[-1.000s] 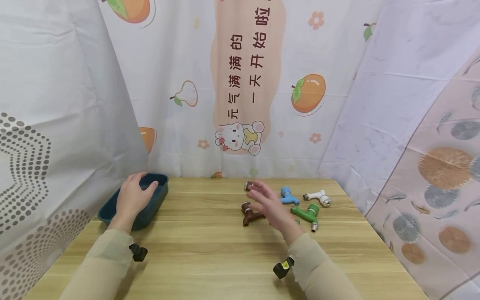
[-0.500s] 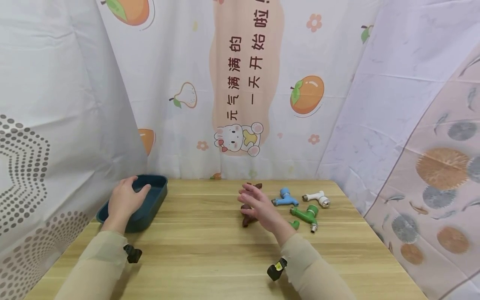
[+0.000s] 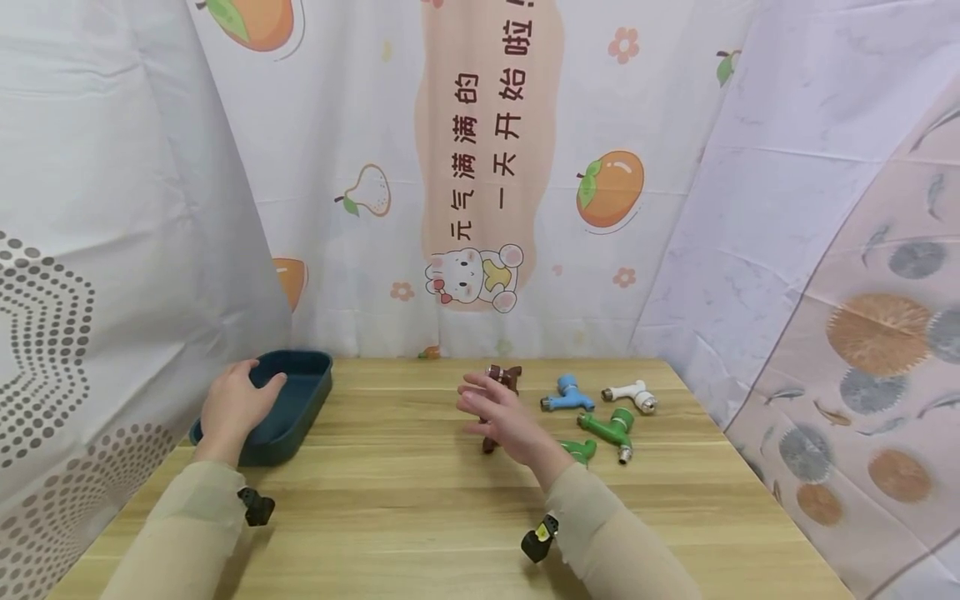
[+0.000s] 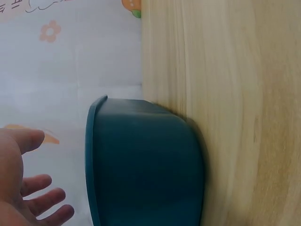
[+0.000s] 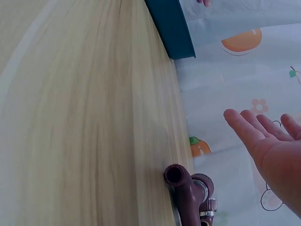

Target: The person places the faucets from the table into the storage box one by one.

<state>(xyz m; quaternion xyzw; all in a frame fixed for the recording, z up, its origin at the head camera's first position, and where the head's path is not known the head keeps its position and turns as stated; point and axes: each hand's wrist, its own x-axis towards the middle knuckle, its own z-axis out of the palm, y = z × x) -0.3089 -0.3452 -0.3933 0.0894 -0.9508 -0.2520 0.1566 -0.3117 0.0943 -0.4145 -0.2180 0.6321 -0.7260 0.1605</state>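
Left hand (image 3: 234, 408) spread above a teal tub (image 3: 303, 423), right hand (image 3: 510, 425) wide over brown taps (image 3: 510, 379)

Nearest, pale sleeves (image 3: 183, 508) enter from the bottom edge of the frame, with a small black device (image 3: 257, 506) at the left wrist and another (image 3: 538, 542) at the right. Between them lies the wood-grained surface (image 3: 390, 508).

At left, the left hand has its thumb well apart from its fingers; the left wrist view shows them clear of the tub's rim. Right of centre, the right hand's fingers are extended and parted, apart from the brown taps; they partly cover both in the head view.

Just beside the right wrist sits a small green tap (image 3: 581, 451), partly hidden. Right of it lies a larger green tap (image 3: 615, 429); farther back are a blue tap (image 3: 567, 397) and, toward the right, a white tap (image 3: 633, 395). Behind everything hangs a white curtain (image 3: 360, 267) printed with fruit, flowers and characters.
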